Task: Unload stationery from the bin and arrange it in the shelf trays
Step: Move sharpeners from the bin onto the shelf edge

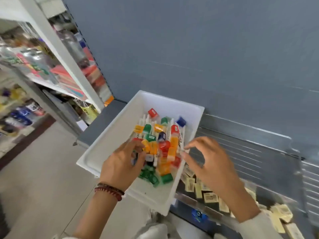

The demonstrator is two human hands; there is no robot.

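within the bin (155, 100), left hand (120, 163) grips stationery (163, 147).

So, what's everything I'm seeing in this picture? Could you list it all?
white rectangular plastic bin: one, white, centre, at the grey shelf's edge.
coloured-cap stationery packs: many, red, orange, yellow, green and blue, heaped inside the bin.
pale yellow flat packets: many, cream, in the shelf tray right of the bin.
ribbed grey shelf: one, grey, right of the bin.
white side shelving: white, left, holding blurred mixed goods.
beaded bracelets: a few, dark red and brown, on the left wrist.
left hand: one, in the bin, fingers curled round some packs.
right hand: one, fingers spread, holding nothing, above the bin's right rim.
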